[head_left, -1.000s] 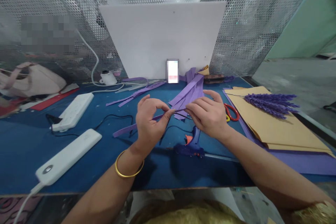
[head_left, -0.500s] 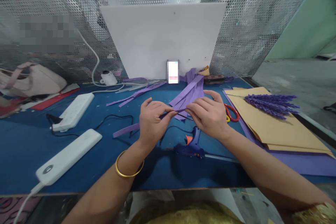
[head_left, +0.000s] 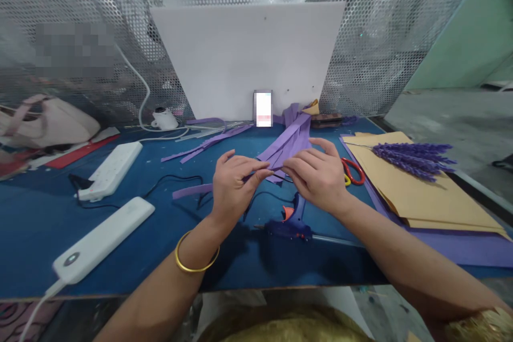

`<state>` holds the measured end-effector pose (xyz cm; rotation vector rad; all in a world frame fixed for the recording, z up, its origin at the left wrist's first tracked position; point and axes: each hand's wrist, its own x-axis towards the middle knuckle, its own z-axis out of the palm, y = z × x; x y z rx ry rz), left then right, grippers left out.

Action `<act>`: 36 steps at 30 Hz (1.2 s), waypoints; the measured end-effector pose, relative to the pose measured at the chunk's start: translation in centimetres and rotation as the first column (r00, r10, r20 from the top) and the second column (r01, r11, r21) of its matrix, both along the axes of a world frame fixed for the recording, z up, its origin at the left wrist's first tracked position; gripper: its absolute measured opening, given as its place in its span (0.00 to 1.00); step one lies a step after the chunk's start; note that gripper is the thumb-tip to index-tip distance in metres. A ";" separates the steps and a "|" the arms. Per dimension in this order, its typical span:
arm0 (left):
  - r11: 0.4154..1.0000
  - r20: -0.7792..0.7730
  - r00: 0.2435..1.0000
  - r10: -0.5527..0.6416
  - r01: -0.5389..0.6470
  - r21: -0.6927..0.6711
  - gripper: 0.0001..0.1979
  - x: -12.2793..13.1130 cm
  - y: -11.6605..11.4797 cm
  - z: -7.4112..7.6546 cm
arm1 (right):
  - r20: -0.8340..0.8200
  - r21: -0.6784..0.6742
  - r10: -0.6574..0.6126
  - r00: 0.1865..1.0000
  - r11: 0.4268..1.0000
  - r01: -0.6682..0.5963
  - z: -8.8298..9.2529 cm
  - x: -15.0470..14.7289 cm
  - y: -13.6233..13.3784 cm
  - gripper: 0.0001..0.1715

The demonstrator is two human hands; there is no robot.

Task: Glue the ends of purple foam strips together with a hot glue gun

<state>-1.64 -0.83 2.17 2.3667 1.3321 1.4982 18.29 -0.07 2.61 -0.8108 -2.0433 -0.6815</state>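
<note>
Over the middle of the blue table, my left hand (head_left: 236, 181) and my right hand (head_left: 318, 173) pinch a narrow purple paper strip (head_left: 192, 191) between thumbs and fingertips. One end of the strip sticks out flat to the left from behind my left hand. The part between my fingers looks thin and mostly hidden. Just below lies a dark blue glue gun (head_left: 290, 226) with an orange trigger and a clear glue stick in its back. Behind my hands is a bunch of purple paper strips (head_left: 294, 133).
Red and yellow-handled scissors (head_left: 355, 172) lie beside my right wrist. Tan paper sheets (head_left: 433, 200) over purple ones hold a purple flower sprig (head_left: 417, 160). Left are a white power strip (head_left: 114, 171) and a long white corded device (head_left: 104, 240). A phone (head_left: 263, 108) leans against a white board (head_left: 248, 53).
Both hands keep nearly the same place and grip on the strip. The whole view has shifted very slightly; nothing on the table has visibly moved.
</note>
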 end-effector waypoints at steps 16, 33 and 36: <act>1.000 0.143 0.990 -0.006 0.004 0.016 0.07 0.2 -0.3 -0.1 | 0.009 -0.009 0.031 0.999 0.999 -0.031 -0.3 -0.3 0.0 0.11; 0.981 0.233 0.957 0.174 -0.190 0.046 0.17 -0.2 0.2 -0.4 | 0.040 0.037 0.017 0.999 0.999 -0.019 -0.4 -0.3 0.1 0.10; 0.969 0.290 0.932 0.217 -0.243 0.054 0.27 -0.8 0.4 -0.4 | 0.038 0.039 0.021 0.999 0.999 -0.023 -0.4 -0.3 0.1 0.10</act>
